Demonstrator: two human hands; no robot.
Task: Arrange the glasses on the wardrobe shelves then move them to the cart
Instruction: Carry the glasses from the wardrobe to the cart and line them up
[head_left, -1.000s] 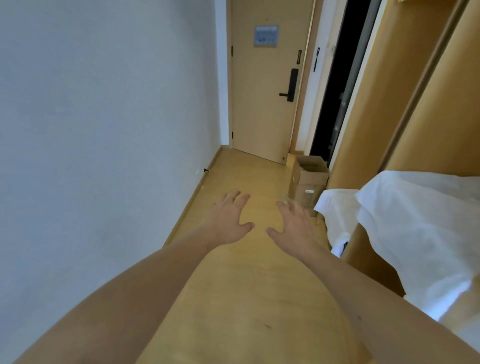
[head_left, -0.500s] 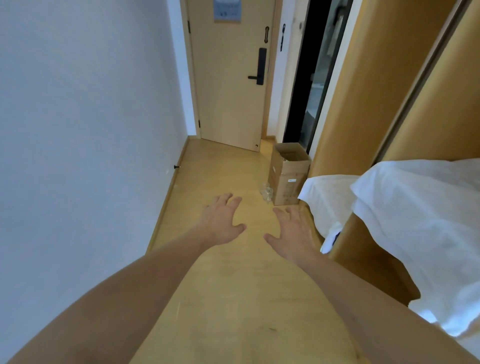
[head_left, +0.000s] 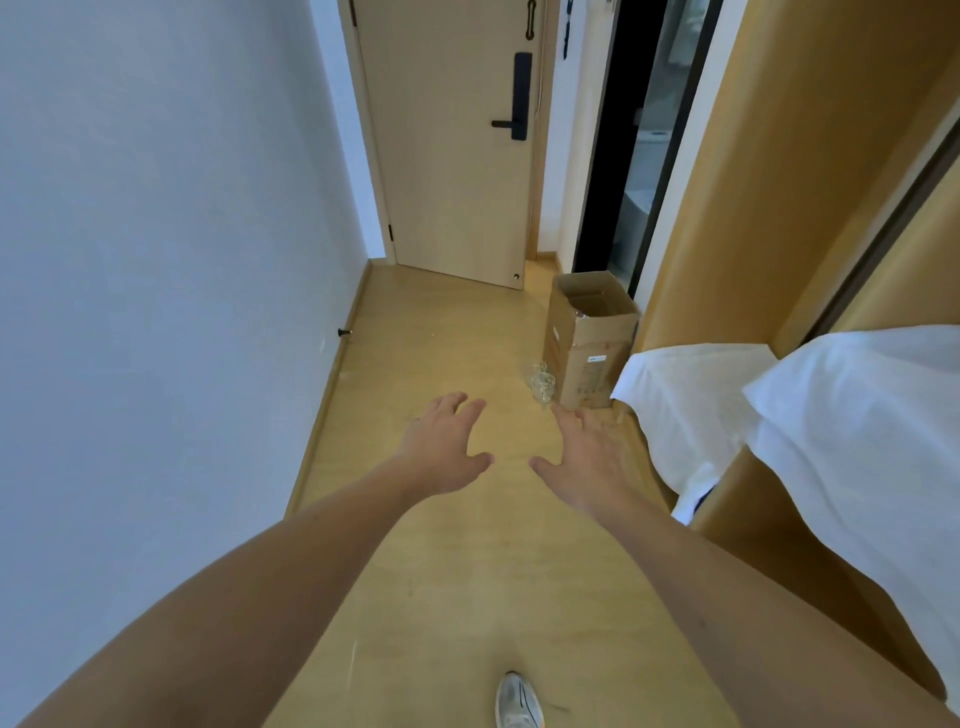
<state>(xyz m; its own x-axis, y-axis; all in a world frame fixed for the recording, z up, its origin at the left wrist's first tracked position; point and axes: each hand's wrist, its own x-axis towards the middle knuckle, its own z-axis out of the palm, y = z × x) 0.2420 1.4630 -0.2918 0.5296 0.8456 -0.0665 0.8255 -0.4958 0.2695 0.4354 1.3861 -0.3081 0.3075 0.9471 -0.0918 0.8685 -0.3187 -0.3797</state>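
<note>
Wardrobe (head_left: 779, 182), one: tall wooden panels well to the right of both hands; no shelves visible from here.

White cloths (head_left: 857, 441), two: draped over wooden edges to the right of the right hand, soft and limp.

Cardboard box (head_left: 589, 343), one: open at the top, standing on the floor ahead of the right hand and beyond its fingertips; what it holds cannot be made out.

Hands, two: left hand (head_left: 441, 452) and right hand (head_left: 587, 457), side by side, both spread with fingers straight, holding nothing and touching nothing.

Shoe (head_left: 517, 699), one: below the hands, on the floor.

Glasses (head_left: 541, 382): a small clear cluster on the floor just beside the box's near left corner, ahead of the right hand's fingertips and apart from them. Count uncertain; two or three, too small and transparent to settle.

Handling, by judgement: light, rigid, smooth and brittle, liable to clink together. Best taken one per hand around the body, thumb opposite fingers, not pinched by the rim.

Cart: none visible.
</note>
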